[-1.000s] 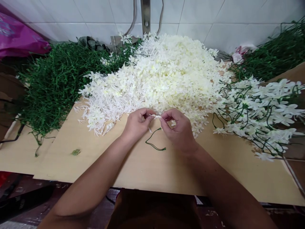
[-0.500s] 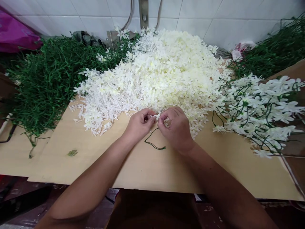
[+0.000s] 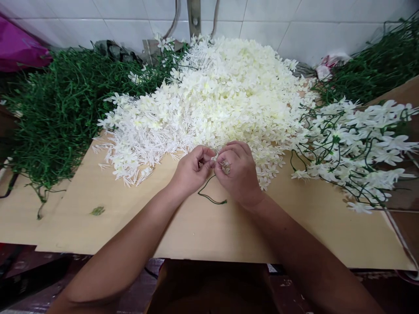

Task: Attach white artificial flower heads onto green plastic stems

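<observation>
Step in hand: judging by the pose, a small white artificial blossom [image 3: 214, 158] is being fitted onto the tip of a thin green wire stem [image 3: 209, 195], both hands meeting at one pinch point.
Left hand [image 3: 191, 171]: fingers curled, thumb and forefinger closed on the stem's upper end, right at the meeting point; the stem's exact tip is hidden by the fingers.
Right hand [image 3: 236, 172]: fingers bent in, tips pinched on the blossom, touching the left fingertips.
Blossom: sits between the two thumbs, mostly covered, only a white sliver showing.
Stem: hangs from the pinch toward the person, loops on the cardboard sheet [image 3: 203, 231] just below the hands and ends in a small green nub.
Beyond the grip: a big heap of loose white blossoms [image 3: 222, 96], its near edge just past the knuckles.
Right of the grip: finished flower sprays [image 3: 353, 144] on green stems, well apart.
Left of the grip: a mound of bare green stems [image 3: 62, 113], well apart; another green mass [image 3: 376, 74] lies at far right.
Next move calls for: probably a straight, gentle push of blossom onto tip, with the stem held stiff close to its end so the wire does not buckle.
Risk: the blossom is tiny and could slip from the fingertips into the heap.
</observation>
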`<state>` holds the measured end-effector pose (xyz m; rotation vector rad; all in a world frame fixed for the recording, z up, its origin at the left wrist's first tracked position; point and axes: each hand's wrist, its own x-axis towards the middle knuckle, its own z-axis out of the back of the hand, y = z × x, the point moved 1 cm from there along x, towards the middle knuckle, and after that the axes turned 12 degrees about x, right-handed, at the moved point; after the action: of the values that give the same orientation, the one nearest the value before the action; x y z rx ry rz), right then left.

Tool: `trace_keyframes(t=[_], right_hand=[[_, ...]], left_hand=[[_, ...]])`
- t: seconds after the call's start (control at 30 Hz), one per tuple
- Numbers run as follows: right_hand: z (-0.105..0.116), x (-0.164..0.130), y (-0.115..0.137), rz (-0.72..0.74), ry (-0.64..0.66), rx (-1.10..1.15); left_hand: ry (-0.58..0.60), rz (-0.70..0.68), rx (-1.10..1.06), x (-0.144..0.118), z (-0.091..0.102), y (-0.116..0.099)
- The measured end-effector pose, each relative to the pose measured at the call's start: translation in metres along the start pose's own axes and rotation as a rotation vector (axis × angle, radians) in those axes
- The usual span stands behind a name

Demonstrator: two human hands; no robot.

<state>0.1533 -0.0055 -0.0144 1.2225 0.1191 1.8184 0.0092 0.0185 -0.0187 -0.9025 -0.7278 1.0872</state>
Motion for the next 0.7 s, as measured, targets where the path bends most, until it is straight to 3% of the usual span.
trace_keyframes(t=[0.2, 0.5, 0.7], right_hand=[[0.001, 0.001, 0.000, -0.064, -0.036, 0.093], [0.004, -0.001, -0.001, -0.414, -0.016, 0.466], [0.002, -0.003, -0.002, -0.475, -0.015, 0.515]], left_hand=[[0.036, -0.008, -0.137, 0.002, 0.001, -0.006], [0.091, 0.033, -0.301, 0.004, 0.004, -0.012], [0.109, 0.095, -0.324, 0.004, 0.005, -0.011]])
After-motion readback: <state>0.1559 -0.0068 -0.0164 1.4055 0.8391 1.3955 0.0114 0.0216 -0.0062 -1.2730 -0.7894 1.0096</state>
